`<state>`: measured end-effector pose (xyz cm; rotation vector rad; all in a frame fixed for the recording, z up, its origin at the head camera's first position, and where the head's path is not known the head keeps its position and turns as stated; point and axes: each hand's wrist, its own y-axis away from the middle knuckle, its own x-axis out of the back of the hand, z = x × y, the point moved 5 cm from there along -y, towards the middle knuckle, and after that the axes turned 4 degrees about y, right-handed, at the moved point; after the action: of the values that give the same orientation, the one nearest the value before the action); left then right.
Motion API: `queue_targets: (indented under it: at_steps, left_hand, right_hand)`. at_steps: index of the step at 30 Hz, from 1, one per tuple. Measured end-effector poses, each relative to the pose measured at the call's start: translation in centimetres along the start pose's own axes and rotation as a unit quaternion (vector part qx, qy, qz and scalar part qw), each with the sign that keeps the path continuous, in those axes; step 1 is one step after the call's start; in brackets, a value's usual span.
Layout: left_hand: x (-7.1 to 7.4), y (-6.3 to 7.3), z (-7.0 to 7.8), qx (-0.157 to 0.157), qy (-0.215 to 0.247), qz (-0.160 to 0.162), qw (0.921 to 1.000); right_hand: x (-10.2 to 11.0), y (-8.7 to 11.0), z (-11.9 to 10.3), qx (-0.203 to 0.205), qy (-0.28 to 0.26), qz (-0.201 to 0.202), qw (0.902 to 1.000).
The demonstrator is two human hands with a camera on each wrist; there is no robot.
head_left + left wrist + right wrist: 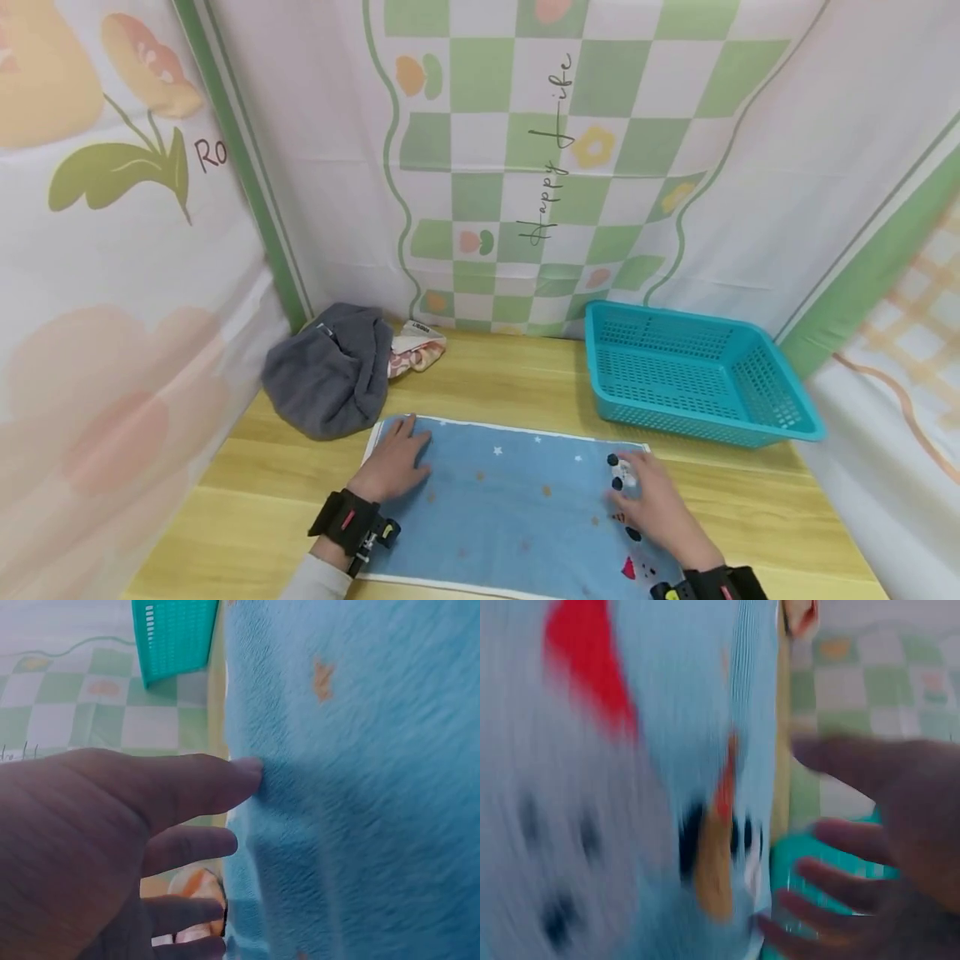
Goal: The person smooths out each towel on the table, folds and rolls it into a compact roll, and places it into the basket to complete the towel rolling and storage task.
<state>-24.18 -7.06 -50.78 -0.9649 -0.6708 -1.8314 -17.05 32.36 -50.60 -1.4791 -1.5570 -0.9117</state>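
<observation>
A light blue towel (517,508) with stars and cartoon animals lies spread flat on the table, its long sides running left to right. My left hand (392,462) rests on its upper left corner, fingers extended, and in the left wrist view the thumb (217,780) touches the fuzzy cloth. Over the printed animals at the right edge is my right hand (656,508), fingers spread. The right wrist view is blurred; there the right hand (885,840) has its fingers apart beside the towel, with nothing between them.
A turquoise plastic basket (675,412) stands at the back right of the wooden table (247,492). At the back left lies a bunched grey cloth (330,375), with a patterned cloth (412,354) bearing a white label beside it. Printed curtains (337,167) hang around the table.
</observation>
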Motion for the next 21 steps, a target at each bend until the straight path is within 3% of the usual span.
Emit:
queue_targets:
  at_steps: [2, 5, 8, 11, 18, 21]
  left_hand:
    - [0.3, -0.3, -0.4, 0.013, 0.002, 0.001, 0.9999]
    - [0.6, -0.8, -1.0, 0.039, 0.004, 0.002, 0.9992]
    - [0.8, -1.0, -1.4, 0.045, -0.011, 0.005, 0.9989]
    - [1.0, -1.4, -1.5, 0.019, -0.036, 0.025, 0.9989]
    - [2.2, -2.7, -1.3, -0.036, -0.056, 0.109, 0.9918]
    - [2.8, -2.7, -1.2, -0.049, -0.044, 0.17, 0.9832]
  right_hand:
    - [-1.2, 0.2, -0.9, 0.003, -0.01, -0.065, 0.9979]
    - [-2.1, 0.4, -1.4, -0.001, -0.012, -0.111, 0.9938]
    - [-2.1, 0.1, -1.3, 0.002, -0.012, -0.11, 0.9939]
    - [-1.9, -0.1, -1.2, 0.007, -0.008, -0.111, 0.9938]
    - [-1.7, -0.2, -1.2, 0.001, -0.013, -0.114, 0.9934]
    - [-1.9, -0.2, -0.9, -0.003, -0.022, -0.118, 0.9928]
